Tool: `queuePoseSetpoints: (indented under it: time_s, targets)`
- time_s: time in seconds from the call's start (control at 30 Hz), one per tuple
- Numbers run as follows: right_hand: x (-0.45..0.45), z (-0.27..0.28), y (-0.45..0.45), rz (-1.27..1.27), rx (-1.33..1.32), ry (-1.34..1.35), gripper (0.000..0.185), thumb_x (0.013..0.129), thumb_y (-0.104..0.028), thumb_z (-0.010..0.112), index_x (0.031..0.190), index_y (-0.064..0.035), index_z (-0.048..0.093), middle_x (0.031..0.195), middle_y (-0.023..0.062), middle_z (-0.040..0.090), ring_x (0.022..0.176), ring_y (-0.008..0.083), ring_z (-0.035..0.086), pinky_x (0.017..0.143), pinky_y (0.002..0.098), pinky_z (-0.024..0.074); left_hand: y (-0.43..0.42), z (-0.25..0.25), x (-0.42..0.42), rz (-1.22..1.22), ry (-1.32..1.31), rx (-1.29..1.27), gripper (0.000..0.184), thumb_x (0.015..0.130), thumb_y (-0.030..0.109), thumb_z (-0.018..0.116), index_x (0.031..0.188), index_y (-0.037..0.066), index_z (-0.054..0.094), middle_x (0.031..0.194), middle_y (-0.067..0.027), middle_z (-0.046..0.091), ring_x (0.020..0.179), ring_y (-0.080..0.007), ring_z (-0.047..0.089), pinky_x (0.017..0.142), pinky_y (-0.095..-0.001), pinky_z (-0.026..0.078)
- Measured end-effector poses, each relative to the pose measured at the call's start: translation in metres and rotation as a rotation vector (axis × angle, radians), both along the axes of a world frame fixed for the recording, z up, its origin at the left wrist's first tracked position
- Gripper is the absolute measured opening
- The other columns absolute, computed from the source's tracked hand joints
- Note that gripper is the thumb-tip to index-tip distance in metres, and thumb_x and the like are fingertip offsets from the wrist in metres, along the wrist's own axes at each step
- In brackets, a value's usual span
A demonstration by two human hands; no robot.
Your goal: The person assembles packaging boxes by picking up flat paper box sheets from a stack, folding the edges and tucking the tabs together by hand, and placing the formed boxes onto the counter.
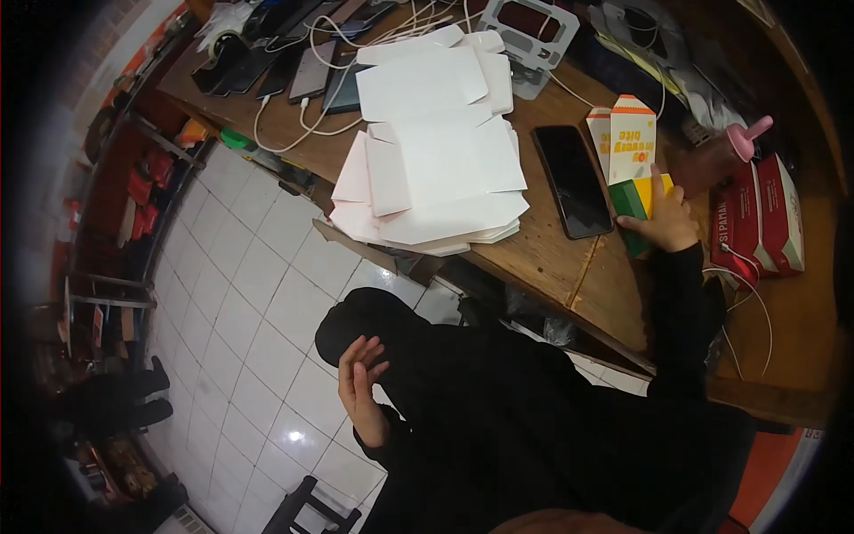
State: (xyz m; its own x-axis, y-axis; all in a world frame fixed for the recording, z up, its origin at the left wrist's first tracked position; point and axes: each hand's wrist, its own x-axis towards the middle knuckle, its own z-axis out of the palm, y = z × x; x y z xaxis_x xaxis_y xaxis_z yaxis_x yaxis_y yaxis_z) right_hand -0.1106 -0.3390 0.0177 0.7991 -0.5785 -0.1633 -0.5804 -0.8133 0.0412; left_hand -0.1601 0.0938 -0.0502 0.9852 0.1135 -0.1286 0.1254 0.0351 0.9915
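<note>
My right hand (665,219) is on the table, its thumb and fingers around a small green and yellow carton (628,198). The index finger reaches up toward a white and orange printed snack carton (632,147) that stands just beyond. A black smartphone (574,182) lies to the left of this hand. My left hand (359,392) is raised above the floor beside my black-clad knee, fingers stretched and nothing in them. A pile of flat white unfolded cardboard boxes (440,142) covers the table's middle.
Several phones (313,71) with white charging cables lie at the back left. A grey plastic frame (531,40) is behind the boxes. On the right are a pink-lidded tumbler (712,165), a red box (758,218) and a loose white cable. A dark stool (311,512) stands below.
</note>
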Motion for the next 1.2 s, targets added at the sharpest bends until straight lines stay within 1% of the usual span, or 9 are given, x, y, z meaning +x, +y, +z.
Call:
queuePoseSetpoints:
  time_s: [0.13, 0.23, 0.33, 0.4, 0.6, 0.73, 0.93, 1.03, 1.2]
  targets:
    - [0.001, -0.011, 0.004, -0.020, -0.046, -0.031, 0.100, 0.061, -0.056, 0.066, 0.138, -0.0194, 0.012, 0.126, 0.0248, 0.030, 0.116, 0.0432, 0.033, 0.090, 0.0541, 0.0324, -0.004, 0.002, 0.005, -0.018, -0.014, 0.002, 0.039, 0.092, 0.030, 0.037, 0.114, 0.000, 0.047, 0.108, -0.0156, 0.055, 0.100, -0.0226, 0.054, 0.079, -0.0312, 0.046]
    - [0.004, -0.029, -0.020, 0.379, -0.266, -0.426, 0.088, 0.068, -0.055, 0.059, 0.137, -0.0207, 0.017, 0.129, 0.0215, 0.030, 0.117, 0.0396, 0.034, 0.091, 0.0546, 0.0307, -0.009, 0.005, 0.007, -0.031, -0.038, -0.007, 0.038, 0.092, 0.029, 0.037, 0.113, 0.000, 0.047, 0.108, -0.0151, 0.055, 0.100, -0.0226, 0.054, 0.079, -0.0312, 0.046]
    - [0.011, -0.021, -0.026, 0.443, -0.125, -0.372, 0.079, 0.073, -0.055, 0.054, 0.137, -0.0229, 0.020, 0.130, 0.0156, 0.035, 0.115, 0.0401, 0.037, 0.087, 0.0572, 0.0310, -0.011, 0.006, 0.003, -0.049, -0.035, -0.013, 0.038, 0.091, 0.029, 0.038, 0.113, 0.000, 0.047, 0.107, -0.0147, 0.056, 0.100, -0.0226, 0.054, 0.079, -0.0314, 0.045]
    - [0.040, 0.002, -0.011, 0.194, 0.159, -0.137, 0.079, 0.076, -0.058, 0.046, 0.138, -0.0208, 0.017, 0.115, 0.0237, 0.047, 0.109, 0.0353, 0.042, 0.089, 0.0446, 0.0340, -0.008, 0.003, -0.002, -0.046, -0.033, -0.021, 0.037, 0.091, 0.029, 0.038, 0.113, 0.000, 0.047, 0.107, -0.0146, 0.056, 0.100, -0.0226, 0.054, 0.079, -0.0314, 0.045]
    - [0.085, -0.001, -0.026, 0.388, 0.130, -0.006, 0.073, 0.071, -0.069, 0.041, 0.099, -0.0039, 0.062, 0.095, 0.0228, 0.057, 0.096, 0.0349, 0.051, 0.083, 0.0383, 0.0398, 0.012, -0.003, -0.022, 0.061, -0.024, -0.010, 0.036, 0.091, 0.028, 0.039, 0.112, 0.000, 0.048, 0.106, -0.0142, 0.056, 0.097, -0.0222, 0.055, 0.079, -0.0312, 0.045]
    - [0.073, -0.001, -0.015, 0.498, 0.079, 0.008, 0.069, 0.072, -0.062, 0.049, 0.105, -0.0013, 0.055, 0.109, 0.0224, 0.051, 0.107, 0.0331, 0.046, 0.088, 0.0397, 0.0356, 0.009, -0.004, -0.022, 0.104, -0.029, -0.014, 0.034, 0.090, 0.026, 0.041, 0.112, 0.000, 0.049, 0.105, -0.0145, 0.056, 0.096, -0.0224, 0.055, 0.078, -0.0312, 0.045]
    - [0.026, 0.032, 0.031, 0.662, -0.273, -0.943, 0.034, 0.076, -0.012, 0.061, 0.108, -0.0020, 0.053, 0.117, 0.0184, 0.046, 0.107, 0.0294, 0.046, 0.089, 0.0397, 0.0351, 0.021, -0.001, -0.022, 0.082, -0.068, -0.049, 0.027, 0.091, 0.018, 0.041, 0.111, 0.001, 0.049, 0.104, -0.0120, 0.057, 0.097, -0.0193, 0.054, 0.079, -0.0294, 0.044]
    - [0.010, 0.037, 0.080, 0.670, 0.069, -1.063, 0.030, 0.074, -0.006, 0.062, 0.103, -0.0029, 0.055, 0.108, 0.0158, 0.053, 0.095, 0.0282, 0.053, 0.082, 0.0361, 0.0412, 0.029, -0.009, -0.025, 0.171, -0.061, -0.130, 0.028, 0.091, 0.019, 0.041, 0.108, 0.000, 0.050, 0.101, -0.0124, 0.058, 0.095, -0.0195, 0.055, 0.078, -0.0303, 0.045]
    - [0.036, 0.004, 0.175, 1.067, 0.397, -0.662, 0.046, 0.074, -0.013, 0.064, 0.117, -0.0063, 0.048, 0.122, 0.0136, 0.047, 0.109, 0.0330, 0.047, 0.090, 0.0364, 0.0392, 0.031, -0.012, -0.034, 0.197, -0.073, -0.159, 0.027, 0.091, 0.019, 0.041, 0.107, 0.000, 0.050, 0.101, -0.0130, 0.057, 0.095, -0.0201, 0.055, 0.077, -0.0305, 0.045]
